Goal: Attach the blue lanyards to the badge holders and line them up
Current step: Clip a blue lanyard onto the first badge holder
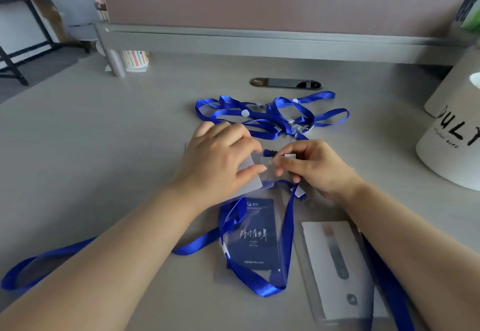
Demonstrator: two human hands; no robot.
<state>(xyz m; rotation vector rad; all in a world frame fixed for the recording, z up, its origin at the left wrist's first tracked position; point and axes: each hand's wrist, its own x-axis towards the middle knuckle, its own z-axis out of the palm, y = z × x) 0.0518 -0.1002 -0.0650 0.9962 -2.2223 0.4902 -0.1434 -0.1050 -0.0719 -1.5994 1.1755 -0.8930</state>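
The badge holder (253, 184) you were working on lay flat on the desk (104, 136) under your left hand (220, 159). Only its pale top corner showed, pinched between thumb and curled fingers. Just beside that corner, your right hand (309, 169) pinched the lanyard clip (270, 153) at the holder's top edge, fingertips almost touching those of the left. Both forearms reached in from the near edge, palms down and wrists low over the desk. The blue strap (289, 226) ran from under your right hand towards you, looping across a dark-blue badge holder (259, 250) that lay just below your hands. A white-card holder (319, 247) sat to its right, by your right forearm. The pile of loose lanyards (275, 117) lay just beyond your fingers.
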